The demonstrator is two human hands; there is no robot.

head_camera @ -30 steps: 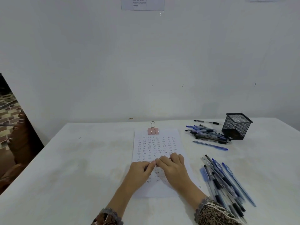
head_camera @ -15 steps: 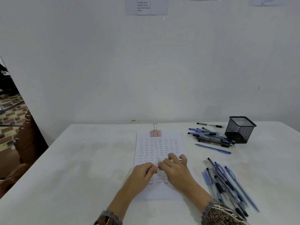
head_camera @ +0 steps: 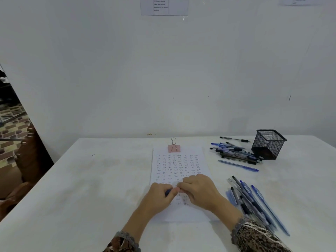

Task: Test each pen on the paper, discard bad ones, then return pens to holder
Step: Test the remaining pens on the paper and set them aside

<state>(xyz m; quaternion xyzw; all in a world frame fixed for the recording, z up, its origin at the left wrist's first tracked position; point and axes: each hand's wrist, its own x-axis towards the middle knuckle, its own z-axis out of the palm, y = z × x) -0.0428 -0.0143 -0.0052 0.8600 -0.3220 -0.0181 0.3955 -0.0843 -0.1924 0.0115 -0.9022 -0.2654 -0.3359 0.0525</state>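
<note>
where left hand (head_camera: 160,194) meets right hand (head_camera: 199,190), the pen (head_camera: 167,192) is mostly hidden.

Pen (head_camera: 167,192): mostly hidden btw left grip (head_camera: 160,195) & right grip (head_camera: 200,190); only blue bit shows.
Paper (head_camera: 174,166): lower rows covered by both.
Wall notice (head_camera: 163,6): cut by top edge, txt too small.
Near pen pile (head_camera: 254,202): ends behind sleeve (head_camera: 258,237).

blue pen (head_camera: 168,192) over scribbled paper (head_camera: 179,161); black mesh holder (head_camera: 267,147) upright beside pens (head_camera: 236,154).
</note>
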